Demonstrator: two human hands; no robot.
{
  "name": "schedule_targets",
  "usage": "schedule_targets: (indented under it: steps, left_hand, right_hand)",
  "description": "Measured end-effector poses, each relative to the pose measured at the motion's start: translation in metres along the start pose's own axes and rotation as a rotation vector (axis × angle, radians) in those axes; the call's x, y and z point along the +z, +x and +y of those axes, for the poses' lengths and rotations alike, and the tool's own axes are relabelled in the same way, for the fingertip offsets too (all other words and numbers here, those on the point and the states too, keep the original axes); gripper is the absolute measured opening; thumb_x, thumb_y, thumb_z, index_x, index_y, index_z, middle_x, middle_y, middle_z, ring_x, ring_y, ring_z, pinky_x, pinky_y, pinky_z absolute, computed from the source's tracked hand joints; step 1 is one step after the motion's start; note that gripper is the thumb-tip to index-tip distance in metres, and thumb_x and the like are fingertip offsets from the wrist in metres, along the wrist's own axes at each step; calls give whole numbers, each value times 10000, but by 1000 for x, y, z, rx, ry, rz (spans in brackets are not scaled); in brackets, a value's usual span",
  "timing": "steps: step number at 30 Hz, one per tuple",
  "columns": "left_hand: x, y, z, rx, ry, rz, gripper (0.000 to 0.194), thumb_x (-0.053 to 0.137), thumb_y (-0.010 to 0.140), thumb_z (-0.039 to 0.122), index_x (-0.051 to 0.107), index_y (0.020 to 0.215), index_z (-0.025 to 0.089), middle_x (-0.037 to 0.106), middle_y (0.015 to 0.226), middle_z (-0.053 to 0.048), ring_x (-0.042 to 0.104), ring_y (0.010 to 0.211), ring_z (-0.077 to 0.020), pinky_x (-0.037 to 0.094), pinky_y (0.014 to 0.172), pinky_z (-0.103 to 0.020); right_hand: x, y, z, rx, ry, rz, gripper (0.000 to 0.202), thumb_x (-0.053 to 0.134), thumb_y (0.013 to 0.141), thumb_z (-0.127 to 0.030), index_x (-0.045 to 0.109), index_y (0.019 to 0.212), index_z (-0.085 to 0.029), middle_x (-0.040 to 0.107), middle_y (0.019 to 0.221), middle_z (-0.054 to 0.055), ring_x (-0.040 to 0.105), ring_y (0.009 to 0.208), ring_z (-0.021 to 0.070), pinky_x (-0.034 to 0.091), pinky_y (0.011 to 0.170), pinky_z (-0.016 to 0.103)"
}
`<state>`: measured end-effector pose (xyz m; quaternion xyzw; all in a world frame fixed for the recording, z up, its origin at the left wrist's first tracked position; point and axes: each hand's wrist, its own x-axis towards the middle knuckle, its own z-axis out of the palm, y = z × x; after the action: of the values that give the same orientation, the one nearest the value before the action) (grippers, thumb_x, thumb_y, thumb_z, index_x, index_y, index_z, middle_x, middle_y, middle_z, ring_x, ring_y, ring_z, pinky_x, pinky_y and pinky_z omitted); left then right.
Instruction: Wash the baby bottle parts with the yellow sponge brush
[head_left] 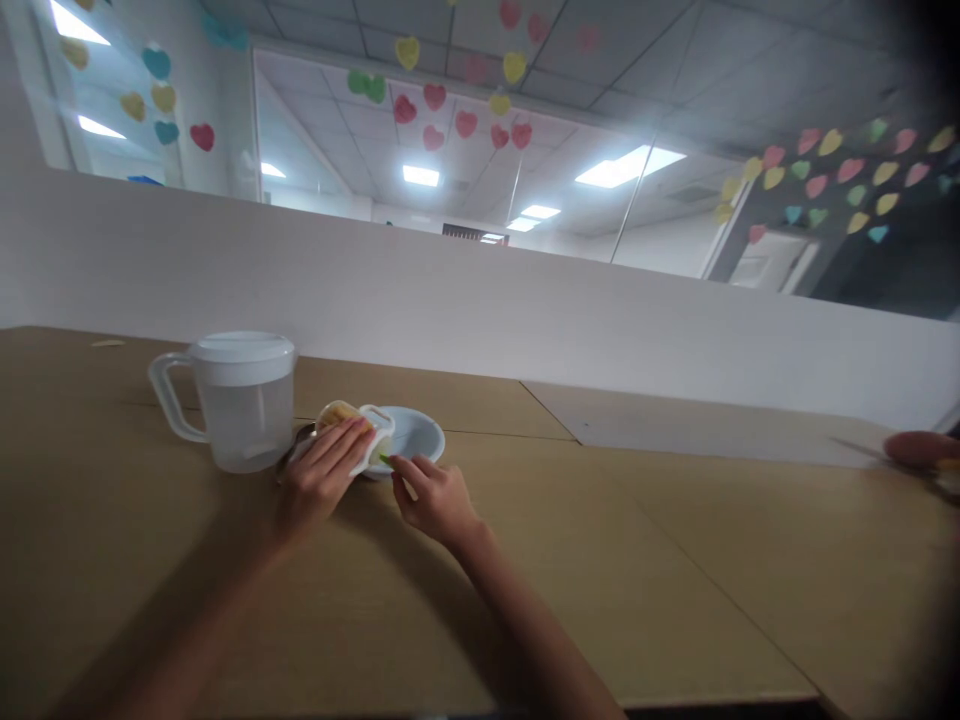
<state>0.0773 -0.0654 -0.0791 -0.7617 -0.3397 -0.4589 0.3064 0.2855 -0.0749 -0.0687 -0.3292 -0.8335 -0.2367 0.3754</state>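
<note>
My left hand (322, 475) is wrapped over a white plastic piece (382, 425) with a loop handle, tilted over the near left rim of a pale bowl (424, 432). A tan, round part (335, 413) shows above my left fingers; I cannot make out what it is. My right hand (439, 500) is closed in a pinch around a small, bright green piece (385, 460), close to the white piece. Whether the green piece touches it is unclear. Beside my left hand lies a dark, shiny object (298, 440), mostly hidden.
A lidded clear pitcher (250, 415) stands left of my left hand, its handle facing left. Both rest on a wood-coloured table (600, 560). A grey panel (697, 430) lies at the back right. A blurred reddish shape (916, 449) shows at the right edge. A white wall (465, 300) rises behind.
</note>
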Motion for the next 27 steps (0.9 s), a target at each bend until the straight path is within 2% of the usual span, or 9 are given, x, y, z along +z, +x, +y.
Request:
schedule_targets:
  steps: [3,5,8,14,16,21,27]
  left_hand:
    - [0,0,-7,-68,15,53,448,520,868,211,484,1312,252,584,1269,-50,550,1162,-214,410,1031,-360]
    - [0,-2,-17,-118,31,66,475,550,854,246,472,1322,257,585,1267,-54,555,1153,-220,418,1016,-357]
    - [0,-4,-24,-167,17,60,475,567,842,295,487,1309,267,591,1258,-55,563,1141,-225,423,1005,-354]
    - [5,-3,-10,-77,-5,-13,370,519,866,236,561,1230,292,619,1217,-33,582,1111,-200,428,988,-337]
    - [6,-3,-10,-94,7,-19,374,522,866,252,554,1237,291,613,1224,-38,578,1112,-201,423,985,-341]
    - [4,-5,-23,-280,23,70,444,578,829,334,525,1267,280,611,1210,-60,583,1069,-221,436,940,-344]
    - [0,-3,-27,-307,44,62,435,592,818,333,542,1246,277,619,1182,-65,572,1057,-236,430,918,-355]
  right_hand:
    - [-2,2,2,4,4,77,223,439,921,-214,656,877,-188,663,709,15,572,559,93,341,476,207]
    - [-4,4,6,-3,12,141,223,468,931,-266,667,863,-190,686,728,19,599,595,97,369,515,206]
    - [-4,3,10,23,23,167,244,501,924,-342,689,851,-204,690,686,18,607,582,98,383,538,206]
    - [6,-2,8,109,80,147,362,470,936,-371,694,708,-200,631,530,5,539,456,83,348,486,203]
    - [8,-2,8,142,136,155,384,453,938,-378,702,707,-199,629,528,11,531,448,85,343,474,203]
    - [4,5,10,341,387,225,371,519,877,-457,742,745,-192,628,525,14,505,422,92,365,465,201]
    - [-7,13,21,616,647,182,350,622,756,-489,731,672,-167,600,509,6,467,447,101,332,444,208]
